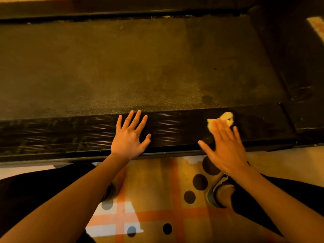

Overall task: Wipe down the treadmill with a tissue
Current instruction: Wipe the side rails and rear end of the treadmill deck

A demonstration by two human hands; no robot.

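Observation:
The treadmill lies across the view, its dusty belt (140, 67) beyond a black ribbed side rail (70, 135) that runs left to right in front of me. My left hand (130, 137) rests flat on the rail, fingers spread. Further right on the same rail, my right hand (226, 146) presses a crumpled white tissue (225, 118) down with straight fingers. Only the far end of the tissue shows past the fingertips.
A patterned mat (157, 199) with orange stripes and dark dots covers the floor under me. My foot in a sandal (220, 192) stands on it at the right. The treadmill's far rail (122, 13) and dark end cover (298, 85) border the belt.

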